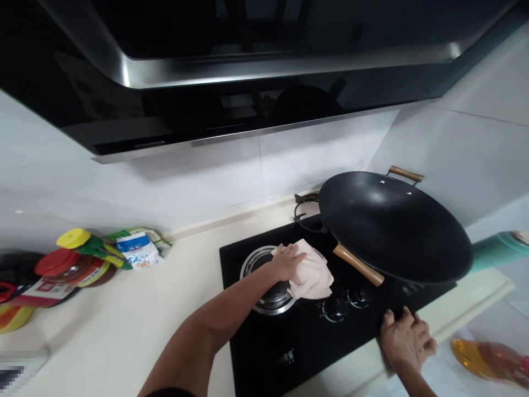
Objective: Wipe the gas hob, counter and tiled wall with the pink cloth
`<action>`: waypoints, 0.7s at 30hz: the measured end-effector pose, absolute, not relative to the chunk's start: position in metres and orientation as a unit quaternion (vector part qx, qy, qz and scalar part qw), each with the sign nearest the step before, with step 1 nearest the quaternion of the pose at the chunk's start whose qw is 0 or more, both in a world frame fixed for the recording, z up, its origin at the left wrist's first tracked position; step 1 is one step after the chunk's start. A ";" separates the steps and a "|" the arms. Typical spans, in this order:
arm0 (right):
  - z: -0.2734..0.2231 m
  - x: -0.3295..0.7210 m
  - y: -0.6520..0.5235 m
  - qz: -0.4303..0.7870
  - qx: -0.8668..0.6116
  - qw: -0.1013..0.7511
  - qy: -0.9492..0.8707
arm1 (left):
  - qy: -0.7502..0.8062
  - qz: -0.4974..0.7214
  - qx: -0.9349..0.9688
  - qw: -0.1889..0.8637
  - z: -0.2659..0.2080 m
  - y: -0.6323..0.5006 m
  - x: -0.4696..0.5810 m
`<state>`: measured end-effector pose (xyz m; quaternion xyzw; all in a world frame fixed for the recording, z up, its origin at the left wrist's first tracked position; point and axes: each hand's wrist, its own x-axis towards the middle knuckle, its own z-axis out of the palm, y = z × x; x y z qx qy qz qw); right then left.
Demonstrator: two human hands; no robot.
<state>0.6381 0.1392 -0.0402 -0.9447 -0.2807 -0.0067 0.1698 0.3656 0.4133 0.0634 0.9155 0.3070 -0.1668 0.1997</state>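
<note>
My left hand [286, 263] presses a pale pink cloth [311, 273] down on the black gas stove [260, 353], with its fingers over the cloth's left part. Beside and partly under that hand is the round left burner [270, 303] with its metal ring. My right hand [407, 336] leans on the front edge of the stove and counter, fingers apart and bent, with nothing visible in them. Two control knobs [336, 306] lie between the cloth and my right hand. A black wok [388, 226] with wooden handles sits over the right side of the stove.
A range hood [231, 99] hangs low overhead. A loose pot stand [303, 215] is behind the wok. Jars and bottles [76, 267] and packets [138, 248] stand on the left counter [124, 331]. At right are a green roll [498, 251] and an oil bottle [490, 355].
</note>
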 end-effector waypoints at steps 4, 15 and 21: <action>-0.042 0.641 0.138 0.003 -0.946 0.170 -0.275 | 0.292 -0.135 0.925 0.201 0.058 0.392 0.365; -0.049 0.647 0.138 0.006 -0.948 0.165 -0.272 | 0.238 -0.012 0.954 0.183 0.061 0.273 0.314; -0.049 0.649 0.138 0.011 -0.949 0.170 -0.267 | 0.263 -0.012 0.938 0.226 0.069 0.239 0.271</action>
